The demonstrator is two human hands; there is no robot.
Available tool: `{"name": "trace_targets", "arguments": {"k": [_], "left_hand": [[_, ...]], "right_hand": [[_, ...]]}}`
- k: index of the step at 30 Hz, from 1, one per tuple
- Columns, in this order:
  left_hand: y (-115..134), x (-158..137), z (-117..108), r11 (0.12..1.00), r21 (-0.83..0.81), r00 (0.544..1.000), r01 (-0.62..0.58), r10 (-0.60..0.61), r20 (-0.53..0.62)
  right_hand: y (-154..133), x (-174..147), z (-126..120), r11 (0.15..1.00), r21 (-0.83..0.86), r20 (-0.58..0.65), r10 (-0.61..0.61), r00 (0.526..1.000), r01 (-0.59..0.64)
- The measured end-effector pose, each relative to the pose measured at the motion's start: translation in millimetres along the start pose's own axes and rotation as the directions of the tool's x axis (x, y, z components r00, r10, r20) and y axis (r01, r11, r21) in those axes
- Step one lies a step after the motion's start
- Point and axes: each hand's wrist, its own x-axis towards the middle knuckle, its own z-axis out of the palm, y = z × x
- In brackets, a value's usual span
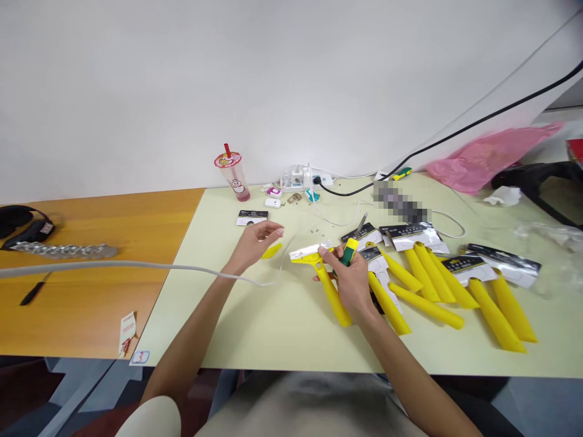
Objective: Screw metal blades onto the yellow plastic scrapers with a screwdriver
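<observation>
My right hand [353, 282] grips a yellow scraper [334, 297], its thumb on the shiny head at the top. The same hand also holds a screwdriver [350, 250] with a green and yellow handle, its metal shaft pointing up and away. To the left, my left hand [255, 244] hovers over the table with thumb and fingertips drawn together. Whatever may be between those tips is too small to make out. Just below its fingers lies a small yellow piece [272, 250]. Tiny metal bits [317, 230] are scattered beyond the scraper head.
Several yellow scraper handles [426, 306] with black and white packaging cards lie to the right. A lidded cup [235, 182] and a power strip [298, 179] stand by the wall. A grey cable [182, 267] crosses in front of my left forearm. A pink bag [483, 161] lies back right.
</observation>
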Motion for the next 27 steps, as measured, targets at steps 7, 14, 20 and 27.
{"name": "trace_targets", "arguments": {"k": [7, 14, 20, 27], "left_hand": [[-48.5, 0.6, -21.3, 0.903, 0.397, 0.978, 0.164, -0.202, 0.056], [-24.2, -2.4, -23.1, 0.938, 0.337, 0.981, 0.081, -0.134, 0.137], [34.1, 7.5, -35.4, 0.959, 0.105, 0.947, -0.263, 0.236, 0.22], [81.1, 33.4, -26.2, 0.789, -0.061, 0.742, -0.611, 0.598, 0.302]], "right_hand": [[-7.2, 12.7, 0.6, 0.984, 0.163, -0.164, -0.048, 0.985, 0.075], [1.1, 16.6, 0.1, 0.99, 0.141, -0.122, -0.003, 0.992, 0.021], [4.2, 17.5, 1.1, 0.995, 0.069, -0.033, 0.071, 0.997, -0.069], [2.0, 19.6, -0.2, 0.994, -0.005, 0.074, 0.11, 0.991, -0.11]]}}
